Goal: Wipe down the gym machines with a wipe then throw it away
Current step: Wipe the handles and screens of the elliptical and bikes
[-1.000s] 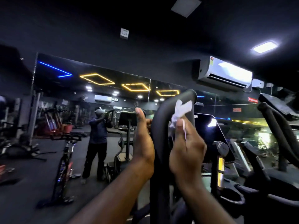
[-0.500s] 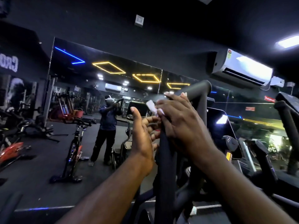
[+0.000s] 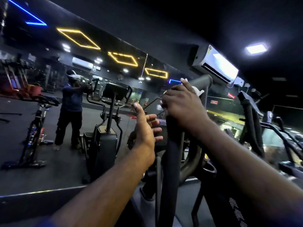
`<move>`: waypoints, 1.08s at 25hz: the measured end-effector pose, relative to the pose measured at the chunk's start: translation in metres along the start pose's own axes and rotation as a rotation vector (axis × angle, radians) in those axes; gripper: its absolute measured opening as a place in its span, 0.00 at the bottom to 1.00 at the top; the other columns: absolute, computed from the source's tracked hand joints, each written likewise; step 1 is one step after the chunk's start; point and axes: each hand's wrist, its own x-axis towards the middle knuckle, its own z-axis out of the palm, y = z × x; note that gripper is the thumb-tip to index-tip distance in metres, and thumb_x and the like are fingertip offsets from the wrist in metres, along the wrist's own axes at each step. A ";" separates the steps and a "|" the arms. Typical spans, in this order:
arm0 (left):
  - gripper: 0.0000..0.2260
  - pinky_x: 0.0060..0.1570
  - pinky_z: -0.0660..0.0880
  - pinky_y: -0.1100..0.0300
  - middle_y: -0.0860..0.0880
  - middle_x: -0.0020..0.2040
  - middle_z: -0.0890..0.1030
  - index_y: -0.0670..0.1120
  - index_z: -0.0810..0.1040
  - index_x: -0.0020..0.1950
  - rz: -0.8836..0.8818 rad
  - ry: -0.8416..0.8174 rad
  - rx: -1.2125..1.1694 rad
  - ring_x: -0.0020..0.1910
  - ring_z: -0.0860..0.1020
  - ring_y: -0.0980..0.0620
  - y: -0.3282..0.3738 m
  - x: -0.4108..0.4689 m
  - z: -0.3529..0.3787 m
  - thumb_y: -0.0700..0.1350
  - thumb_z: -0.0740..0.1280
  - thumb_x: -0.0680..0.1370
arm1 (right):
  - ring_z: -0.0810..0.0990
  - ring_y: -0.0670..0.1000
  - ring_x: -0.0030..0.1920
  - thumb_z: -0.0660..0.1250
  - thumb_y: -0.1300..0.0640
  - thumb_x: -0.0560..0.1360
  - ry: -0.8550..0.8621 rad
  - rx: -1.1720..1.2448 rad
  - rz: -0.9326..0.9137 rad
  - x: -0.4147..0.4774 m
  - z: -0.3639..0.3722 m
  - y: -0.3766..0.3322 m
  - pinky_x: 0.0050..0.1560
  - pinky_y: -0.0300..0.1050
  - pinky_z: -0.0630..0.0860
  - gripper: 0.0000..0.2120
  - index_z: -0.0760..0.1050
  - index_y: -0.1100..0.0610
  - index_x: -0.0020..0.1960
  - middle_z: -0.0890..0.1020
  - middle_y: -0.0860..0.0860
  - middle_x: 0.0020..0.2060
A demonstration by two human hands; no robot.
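Observation:
A black padded handlebar of an elliptical machine rises in front of me and curves right at its top. My right hand is wrapped round the bar near the top, pressing a white wipe against it; only a small corner of the wipe shows past the fingers. My left hand hovers just left of the bar, fingers relaxed and slightly spread, holding nothing.
A wall mirror ahead reflects a person, another elliptical and a spin bike. A second handlebar stands to the right. An air conditioner hangs on the wall above.
My right hand has slid down the bar with the wipe. My left hand has come off the bar and opened. The view has tilted and turned left.

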 end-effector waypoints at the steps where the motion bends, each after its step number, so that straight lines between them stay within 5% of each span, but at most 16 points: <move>1: 0.39 0.47 0.74 0.50 0.44 0.52 0.81 0.45 0.81 0.57 -0.010 0.009 -0.008 0.48 0.77 0.47 -0.004 0.000 -0.004 0.75 0.45 0.80 | 0.81 0.59 0.53 0.62 0.52 0.75 -0.062 -0.101 0.002 -0.008 0.004 -0.012 0.74 0.58 0.67 0.13 0.83 0.56 0.43 0.82 0.53 0.40; 6: 0.36 0.52 0.73 0.49 0.41 0.61 0.82 0.46 0.81 0.57 -0.075 0.032 -0.005 0.51 0.77 0.47 -0.017 -0.001 -0.034 0.72 0.45 0.82 | 0.79 0.55 0.33 0.53 0.54 0.69 -0.449 -0.129 -0.254 -0.112 0.006 -0.095 0.48 0.51 0.68 0.19 0.80 0.56 0.30 0.79 0.54 0.26; 8: 0.38 0.52 0.73 0.49 0.40 0.62 0.82 0.44 0.82 0.59 -0.124 0.016 -0.006 0.52 0.77 0.45 -0.024 -0.004 -0.042 0.72 0.45 0.82 | 0.81 0.55 0.33 0.55 0.54 0.70 -0.429 0.020 -0.323 -0.112 0.004 -0.097 0.49 0.49 0.73 0.17 0.80 0.54 0.31 0.80 0.52 0.27; 10: 0.41 0.50 0.74 0.50 0.38 0.60 0.82 0.41 0.81 0.61 -0.186 -0.020 -0.055 0.50 0.78 0.44 -0.031 -0.012 -0.044 0.73 0.46 0.81 | 0.84 0.56 0.45 0.58 0.52 0.74 -0.298 -0.003 -0.303 -0.097 0.005 -0.079 0.64 0.56 0.74 0.15 0.83 0.52 0.39 0.83 0.51 0.36; 12: 0.41 0.47 0.74 0.51 0.40 0.56 0.82 0.41 0.81 0.61 -0.225 -0.046 -0.056 0.49 0.79 0.45 -0.034 -0.019 -0.044 0.74 0.45 0.81 | 0.82 0.58 0.60 0.59 0.54 0.76 -0.235 -0.080 -0.253 -0.106 0.007 -0.073 0.78 0.61 0.61 0.15 0.84 0.54 0.46 0.84 0.51 0.43; 14: 0.40 0.46 0.75 0.52 0.41 0.56 0.83 0.42 0.82 0.61 -0.210 -0.083 -0.025 0.48 0.80 0.45 -0.037 -0.025 -0.046 0.73 0.45 0.81 | 0.76 0.57 0.70 0.60 0.57 0.79 -0.276 0.030 -0.223 -0.158 0.017 -0.081 0.82 0.60 0.54 0.13 0.83 0.57 0.54 0.84 0.53 0.54; 17: 0.39 0.48 0.75 0.50 0.40 0.59 0.85 0.44 0.83 0.59 -0.173 -0.142 0.051 0.48 0.80 0.45 -0.045 -0.030 -0.049 0.72 0.45 0.81 | 0.67 0.56 0.79 0.61 0.60 0.83 -0.242 0.362 -0.273 -0.223 0.019 -0.085 0.81 0.59 0.58 0.17 0.80 0.61 0.68 0.77 0.55 0.73; 19: 0.40 0.52 0.76 0.49 0.38 0.60 0.84 0.42 0.82 0.61 -0.170 -0.170 0.070 0.50 0.81 0.44 -0.046 -0.033 -0.043 0.72 0.46 0.82 | 0.67 0.61 0.79 0.60 0.64 0.84 -0.010 0.578 -0.025 -0.207 0.017 -0.081 0.78 0.64 0.64 0.17 0.76 0.67 0.70 0.73 0.61 0.75; 22: 0.39 0.49 0.79 0.51 0.40 0.57 0.86 0.42 0.82 0.63 -0.171 -0.220 0.096 0.51 0.84 0.44 -0.047 -0.044 -0.027 0.72 0.47 0.82 | 0.68 0.58 0.79 0.63 0.68 0.84 0.375 0.799 0.633 -0.142 0.018 -0.081 0.77 0.56 0.68 0.19 0.73 0.66 0.74 0.70 0.60 0.77; 24: 0.39 0.44 0.82 0.57 0.43 0.53 0.86 0.41 0.83 0.62 -0.171 -0.244 0.082 0.48 0.85 0.48 -0.050 -0.053 -0.022 0.71 0.48 0.82 | 0.63 0.52 0.81 0.62 0.67 0.84 0.377 0.825 0.774 -0.127 0.027 -0.104 0.79 0.55 0.66 0.23 0.69 0.59 0.78 0.64 0.54 0.81; 27: 0.40 0.61 0.81 0.47 0.41 0.58 0.87 0.41 0.81 0.65 -0.121 -0.247 0.091 0.58 0.85 0.42 -0.050 -0.049 -0.028 0.73 0.50 0.81 | 0.60 0.52 0.82 0.61 0.71 0.83 0.331 0.816 0.783 -0.167 0.036 -0.149 0.80 0.56 0.64 0.26 0.68 0.58 0.79 0.63 0.52 0.81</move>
